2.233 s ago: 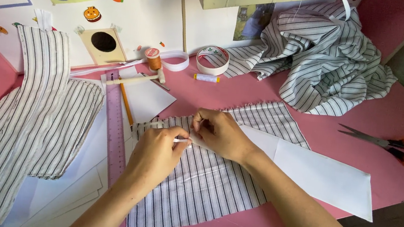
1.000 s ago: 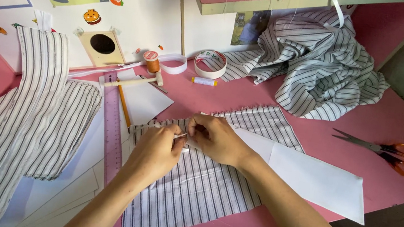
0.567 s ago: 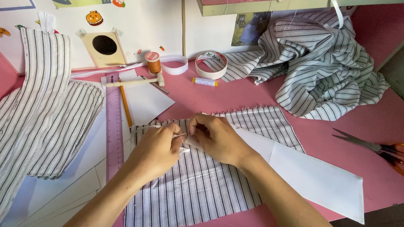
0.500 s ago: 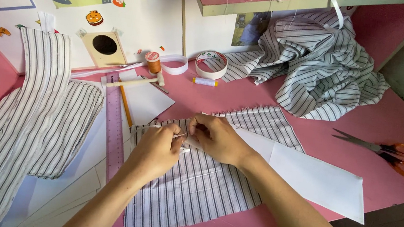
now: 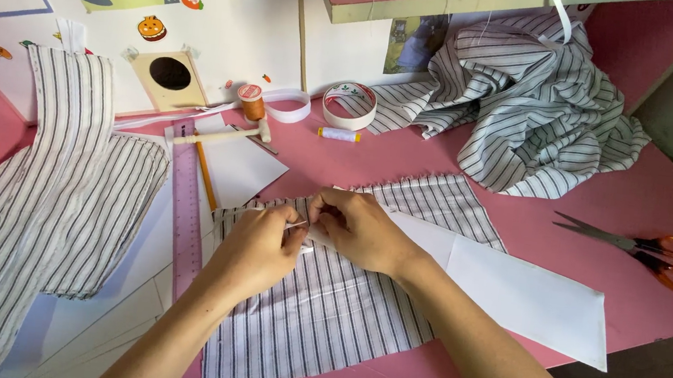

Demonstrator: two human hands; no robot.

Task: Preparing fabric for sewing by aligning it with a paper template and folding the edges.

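Note:
A striped fabric piece (image 5: 323, 313) lies flat on the pink table (image 5: 617, 210), partly over a white paper pattern (image 5: 525, 296). My left hand (image 5: 255, 247) and my right hand (image 5: 357, 229) meet over the fabric's upper edge. Between their fingertips is a thin pin (image 5: 296, 225), held against the cloth. The left hand pinches the pin; the right hand's fingers press and grip the fabric edge beside it.
Orange-handled scissors (image 5: 647, 247) lie at the right. A pink ruler (image 5: 187, 207), pencil (image 5: 206, 175) and white paper sit left of the fabric. Thread spools (image 5: 251, 102), a tape roll (image 5: 350, 103), and a striped cloth heap (image 5: 528, 109) lie behind. More striped pieces (image 5: 44, 192) hang at left.
Both hands stay together at the fabric's upper edge, with small finger movements. The view has shifted slightly; nothing else on the table moved.

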